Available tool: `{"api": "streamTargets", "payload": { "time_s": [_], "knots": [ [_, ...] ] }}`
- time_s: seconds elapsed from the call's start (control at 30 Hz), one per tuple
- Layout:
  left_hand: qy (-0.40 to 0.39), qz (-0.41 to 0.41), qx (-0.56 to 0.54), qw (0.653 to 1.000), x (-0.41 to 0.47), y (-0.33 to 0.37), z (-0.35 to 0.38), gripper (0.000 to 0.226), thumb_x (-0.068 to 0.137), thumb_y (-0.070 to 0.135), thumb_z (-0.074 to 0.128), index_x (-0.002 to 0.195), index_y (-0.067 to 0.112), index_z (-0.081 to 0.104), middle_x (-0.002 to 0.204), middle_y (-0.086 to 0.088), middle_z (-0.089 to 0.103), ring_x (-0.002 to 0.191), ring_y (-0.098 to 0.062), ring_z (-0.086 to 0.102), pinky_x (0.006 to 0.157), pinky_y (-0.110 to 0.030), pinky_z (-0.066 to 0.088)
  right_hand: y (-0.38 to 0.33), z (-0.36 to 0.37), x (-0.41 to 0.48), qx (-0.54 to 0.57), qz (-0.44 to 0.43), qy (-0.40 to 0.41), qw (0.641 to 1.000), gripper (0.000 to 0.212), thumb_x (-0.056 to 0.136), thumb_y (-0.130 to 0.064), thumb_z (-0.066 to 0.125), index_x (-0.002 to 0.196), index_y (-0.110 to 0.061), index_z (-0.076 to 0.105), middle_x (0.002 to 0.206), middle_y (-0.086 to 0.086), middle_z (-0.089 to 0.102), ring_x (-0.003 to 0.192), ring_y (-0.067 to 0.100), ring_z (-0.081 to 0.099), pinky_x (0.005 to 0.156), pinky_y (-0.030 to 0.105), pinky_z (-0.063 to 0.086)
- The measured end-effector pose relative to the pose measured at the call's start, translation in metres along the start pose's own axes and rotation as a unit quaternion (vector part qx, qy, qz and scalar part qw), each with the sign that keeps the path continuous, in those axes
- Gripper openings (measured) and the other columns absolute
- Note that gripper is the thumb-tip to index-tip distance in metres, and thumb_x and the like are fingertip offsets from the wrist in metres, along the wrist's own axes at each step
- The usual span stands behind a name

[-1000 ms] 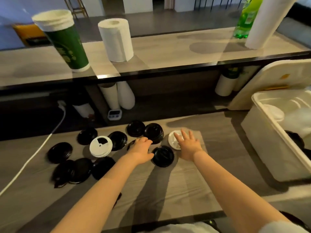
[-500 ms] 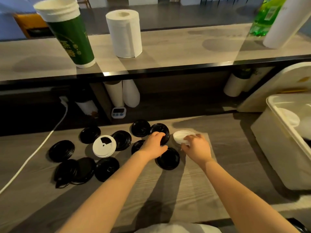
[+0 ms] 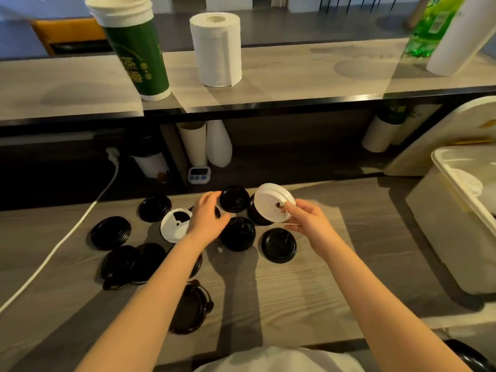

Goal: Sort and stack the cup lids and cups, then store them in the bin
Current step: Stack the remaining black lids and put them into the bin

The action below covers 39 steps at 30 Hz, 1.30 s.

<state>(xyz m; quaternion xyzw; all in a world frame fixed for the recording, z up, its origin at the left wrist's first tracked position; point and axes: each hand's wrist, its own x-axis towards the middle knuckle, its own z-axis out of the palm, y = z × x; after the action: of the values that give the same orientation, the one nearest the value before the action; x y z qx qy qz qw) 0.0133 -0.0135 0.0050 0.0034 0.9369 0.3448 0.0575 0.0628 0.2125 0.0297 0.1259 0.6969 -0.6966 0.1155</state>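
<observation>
White cable (image 3: 57, 249) runs across the worktop (image 3: 303, 288) at far left. Landmark: the flat white lid (image 3: 175, 224) lying on the worktop, left of centre. Left of it a single black lid (image 3: 110, 232); behind it another black lid (image 3: 155, 207); in front of it, toward the person, overlapping black lids (image 3: 134, 263) and one more black lid (image 3: 189, 308) nearer still, partly under the left forearm. On the upper shelf, behind and left of the white lid, green paper cups (image 3: 134, 44) stacked, tilted; paper towel roll (image 3: 216, 48) behind and right.

Left hand (image 3: 208, 217) touches the right edge of the flat white lid, fingers curled down over the lids; whether they grip anything, cannot tell. Right of that hand, black lids: one (image 3: 234, 198) behind, one (image 3: 238, 233) just beside the palm, one (image 3: 279, 245) further right.

Right hand (image 3: 306, 220), right of the flat white lid and raised off the worktop, pinches a second white lid (image 3: 271, 201) by its edge, thumb and fingers closed on it, lid tilted, over another black lid.

Far right: white bin (image 3: 440, 224) on the worktop, open, pale items inside, its cover (image 3: 440, 135) leaning behind. Green bottle (image 3: 429, 25) and a white roll (image 3: 461, 33) on the shelf, far right.
</observation>
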Motion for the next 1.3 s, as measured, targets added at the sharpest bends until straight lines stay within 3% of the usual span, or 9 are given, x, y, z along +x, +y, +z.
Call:
{"api": "streamTargets", "payload": {
  "time_s": [0.1, 0.17, 0.3, 0.47, 0.63, 0.73, 0.93, 1.03, 1.3],
  "knots": [
    [0.008, -0.102, 0.120, 0.987, 0.003, -0.051, -0.021, 0.080, 0.083, 0.032, 0.067, 0.147, 0.013, 0.023, 0.155, -0.009, 0.019, 0.144, -0.027, 0.013, 0.113, -0.041, 0.023, -0.005, 0.023, 0.000, 0.005, 0.013, -0.011, 1.000, 0.021, 0.094, -0.030, 0.053, 0.091, -0.013, 0.065, 0.098, 0.004, 0.066, 0.091, 0.018, 0.062, 0.087, 0.034, 0.051],
    [-0.008, -0.155, 0.141, 0.978, 0.003, -0.077, -0.029, 0.096, 0.077, 0.039, 0.073, 0.149, 0.013, 0.016, 0.157, -0.010, 0.014, 0.145, -0.029, 0.007, 0.115, -0.041, 0.020, -0.006, 0.037, 0.001, 0.029, 0.026, -0.012, 0.999, 0.020, 0.094, -0.031, 0.054, 0.092, -0.013, 0.064, 0.103, 0.008, 0.066, 0.097, 0.023, 0.064, 0.086, 0.033, 0.052],
    [-0.039, -0.183, 0.113, 0.976, 0.002, -0.098, -0.029, 0.104, 0.072, 0.036, 0.077, 0.150, 0.013, 0.012, 0.154, -0.014, 0.022, 0.142, -0.034, 0.018, 0.114, -0.042, 0.023, -0.007, 0.058, 0.005, 0.064, 0.039, -0.015, 0.997, 0.022, 0.095, -0.033, 0.053, 0.093, -0.013, 0.062, 0.114, 0.012, 0.064, 0.106, 0.028, 0.063, 0.089, 0.036, 0.052],
    [0.005, -0.169, 0.106, 0.980, 0.001, -0.097, -0.027, 0.089, 0.063, 0.037, 0.080, 0.136, 0.010, 0.037, 0.140, -0.015, 0.042, 0.131, -0.033, 0.036, 0.104, -0.042, 0.037, -0.005, 0.071, 0.008, 0.089, 0.073, -0.002, 0.993, 0.023, 0.095, -0.035, 0.052, 0.093, -0.016, 0.064, 0.115, 0.010, 0.062, 0.108, 0.029, 0.061, 0.089, 0.038, 0.052],
    [0.032, -0.165, 0.060, 0.984, 0.001, -0.080, -0.034, 0.084, 0.053, 0.056, 0.075, 0.121, 0.014, 0.048, 0.126, -0.010, 0.053, 0.120, -0.030, 0.046, 0.093, -0.042, 0.047, 0.001, 0.071, 0.009, 0.099, 0.107, 0.016, 0.989, 0.023, 0.096, -0.033, 0.051, 0.097, -0.014, 0.063, 0.112, 0.008, 0.060, 0.106, 0.030, 0.062, 0.088, 0.039, 0.052],
    [0.029, -0.106, 0.019, 0.994, 0.001, -0.053, -0.035, 0.085, 0.057, 0.049, 0.076, 0.128, 0.017, 0.042, 0.132, -0.006, 0.045, 0.126, -0.027, 0.039, 0.095, -0.041, 0.045, 0.001, 0.068, 0.007, 0.100, 0.111, 0.030, 0.988, 0.028, 0.095, -0.035, 0.053, 0.115, -0.018, 0.060, 0.114, 0.007, 0.061, 0.106, 0.030, 0.062, 0.090, 0.040, 0.052],
    [0.016, 0.042, -0.022, 0.999, -0.006, 0.017, -0.038, 0.104, 0.066, 0.041, 0.080, 0.146, 0.016, 0.019, 0.147, -0.005, 0.023, 0.136, -0.022, 0.025, 0.107, -0.036, 0.033, -0.014, 0.050, -0.002, 0.082, 0.075, 0.051, 0.992, 0.032, 0.094, -0.037, 0.052, 0.116, -0.017, 0.064, 0.107, 0.002, 0.063, 0.107, 0.027, 0.061, 0.100, 0.043, 0.046],
    [0.010, 0.104, -0.038, 0.994, -0.014, 0.046, -0.043, 0.098, 0.067, 0.038, 0.080, 0.144, 0.016, 0.023, 0.144, -0.001, 0.026, 0.134, -0.016, 0.027, 0.096, -0.023, 0.030, -0.024, 0.036, -0.009, 0.058, 0.047, 0.065, 0.995, 0.028, 0.095, -0.037, 0.051, 0.108, -0.021, 0.069, 0.110, 0.003, 0.067, 0.109, 0.020, 0.059, 0.100, 0.040, 0.045],
    [-0.059, 0.191, -0.110, 0.974, -0.034, 0.106, -0.041, 0.089, 0.064, 0.038, 0.082, 0.137, 0.029, 0.031, 0.134, 0.011, 0.038, 0.116, -0.004, 0.039, 0.089, -0.022, 0.037, -0.053, 0.000, -0.037, 0.139, -0.037, 0.021, 0.989, 0.028, 0.097, -0.030, 0.047, 0.108, -0.013, 0.067, 0.103, 0.008, 0.072, 0.098, 0.023, 0.068, 0.091, 0.040, 0.051]
  ]
}}
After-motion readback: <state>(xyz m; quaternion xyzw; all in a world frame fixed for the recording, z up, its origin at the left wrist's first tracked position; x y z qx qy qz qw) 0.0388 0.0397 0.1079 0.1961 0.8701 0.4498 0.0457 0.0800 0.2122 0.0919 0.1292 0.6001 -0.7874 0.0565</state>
